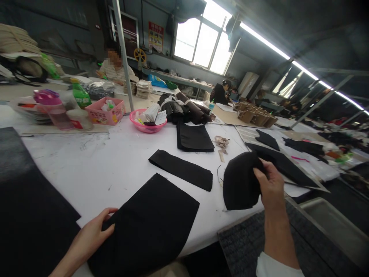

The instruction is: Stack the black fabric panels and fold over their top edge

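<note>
Black cloth [240, 182]: smooth, round-topped, hanging by the surface's [72, 165] near right edge, long axis upright.
Right hand [271, 182]: pinching its upper side.
Black panel [150, 227]: flat, at the near edge, corner pointing far.
Left hand [93, 232]: touching the panel; grip cannot be told.

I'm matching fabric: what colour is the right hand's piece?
The piece is black, showing in the head view.

Dim overall | window [206, 44] blown white (tube lights [265, 41] glare too) | edges stretched | background soft
</note>
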A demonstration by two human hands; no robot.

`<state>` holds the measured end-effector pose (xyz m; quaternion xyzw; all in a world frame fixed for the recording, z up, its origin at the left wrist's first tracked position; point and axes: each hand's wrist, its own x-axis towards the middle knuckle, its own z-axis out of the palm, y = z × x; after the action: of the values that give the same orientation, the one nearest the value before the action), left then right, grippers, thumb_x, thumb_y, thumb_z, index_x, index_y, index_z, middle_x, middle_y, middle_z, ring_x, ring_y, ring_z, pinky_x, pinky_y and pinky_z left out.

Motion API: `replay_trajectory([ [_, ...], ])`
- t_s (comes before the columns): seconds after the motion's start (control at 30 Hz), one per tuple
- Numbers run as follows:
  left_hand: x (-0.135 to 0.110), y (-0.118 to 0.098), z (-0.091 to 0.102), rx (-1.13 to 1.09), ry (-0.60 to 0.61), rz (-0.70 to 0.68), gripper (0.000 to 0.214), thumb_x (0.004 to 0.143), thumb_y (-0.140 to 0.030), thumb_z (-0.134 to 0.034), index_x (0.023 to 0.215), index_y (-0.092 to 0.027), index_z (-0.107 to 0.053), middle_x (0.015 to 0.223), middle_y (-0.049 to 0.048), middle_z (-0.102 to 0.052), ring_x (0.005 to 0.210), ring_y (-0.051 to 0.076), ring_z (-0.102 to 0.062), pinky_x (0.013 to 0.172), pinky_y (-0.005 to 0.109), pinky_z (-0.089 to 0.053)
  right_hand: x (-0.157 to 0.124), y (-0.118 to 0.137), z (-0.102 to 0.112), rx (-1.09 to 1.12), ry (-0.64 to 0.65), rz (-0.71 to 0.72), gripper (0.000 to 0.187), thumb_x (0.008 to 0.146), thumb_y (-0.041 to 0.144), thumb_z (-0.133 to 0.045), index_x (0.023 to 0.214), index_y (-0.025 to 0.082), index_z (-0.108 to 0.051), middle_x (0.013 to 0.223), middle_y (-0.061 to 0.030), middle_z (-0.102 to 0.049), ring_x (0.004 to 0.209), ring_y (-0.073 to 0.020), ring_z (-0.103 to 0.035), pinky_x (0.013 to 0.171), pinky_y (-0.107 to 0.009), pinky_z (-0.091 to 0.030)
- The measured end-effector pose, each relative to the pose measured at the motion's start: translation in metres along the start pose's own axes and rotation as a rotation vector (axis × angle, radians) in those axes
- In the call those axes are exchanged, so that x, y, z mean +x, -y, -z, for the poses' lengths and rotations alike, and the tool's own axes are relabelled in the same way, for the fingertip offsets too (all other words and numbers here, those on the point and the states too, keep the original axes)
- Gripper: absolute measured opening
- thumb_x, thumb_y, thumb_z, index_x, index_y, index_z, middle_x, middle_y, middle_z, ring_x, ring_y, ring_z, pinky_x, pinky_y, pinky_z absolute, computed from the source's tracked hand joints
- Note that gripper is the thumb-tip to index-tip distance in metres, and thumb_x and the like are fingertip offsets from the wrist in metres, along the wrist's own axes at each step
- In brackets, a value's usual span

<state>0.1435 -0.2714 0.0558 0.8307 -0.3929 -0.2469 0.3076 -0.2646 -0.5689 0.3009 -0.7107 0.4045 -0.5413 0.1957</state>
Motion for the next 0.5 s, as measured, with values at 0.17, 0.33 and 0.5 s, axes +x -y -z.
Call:
replay_trajectory([
  [0.17, -0.003, -0.004, 0.004, 0.046, 0.049, -0.016, 0.039, 0.078, -0.04, -0.053, 0.114, -0.024, -0.054, 0.1, 0.0063, -0.071, 0.103, 0.025, -0.064, 0.08, 0.03, -0.049, -0.036, 0.011, -0.032, -0.076, 0.406, 0.001, 0.019, 0.084, 0.033, -0.057, 0.098, 0.022, -0.063, 0.121, -0.0052, -0.063, 0.11, -0.0213, -0.057, 0.095, -0.034, -0.044],
  [0.33, 0.005, -0.046, 0.029, 0.256, -0.019, -0.021, 0.043, 0.081, -0.046, -0.049, 0.116, -0.023, -0.054, 0.101, 0.0061, -0.067, 0.09, 0.024, -0.065, 0.07, 0.031, -0.045, -0.092, -0.017, -0.054, 0.067, 0.427, -0.288, 0.031, 0.086, 0.04, -0.054, 0.109, 0.02, -0.06, 0.106, -0.0049, -0.067, 0.093, -0.0202, -0.061, 0.083, -0.03, -0.048],
  [0.5, 0.077, -0.102, 0.033, -0.037, 0.021, -0.048, 0.043, 0.07, -0.042, -0.064, 0.106, -0.018, -0.062, 0.088, 0.0058, -0.066, 0.082, 0.023, -0.062, 0.072, 0.032, -0.045, -0.124, -0.038, -0.044, 0.054, 0.337, -0.502, 0.031, 0.085, 0.048, -0.054, 0.098, 0.02, -0.06, 0.077, 0.0005, -0.064, 0.07, -0.0171, -0.057, 0.061, -0.025, -0.048],
])
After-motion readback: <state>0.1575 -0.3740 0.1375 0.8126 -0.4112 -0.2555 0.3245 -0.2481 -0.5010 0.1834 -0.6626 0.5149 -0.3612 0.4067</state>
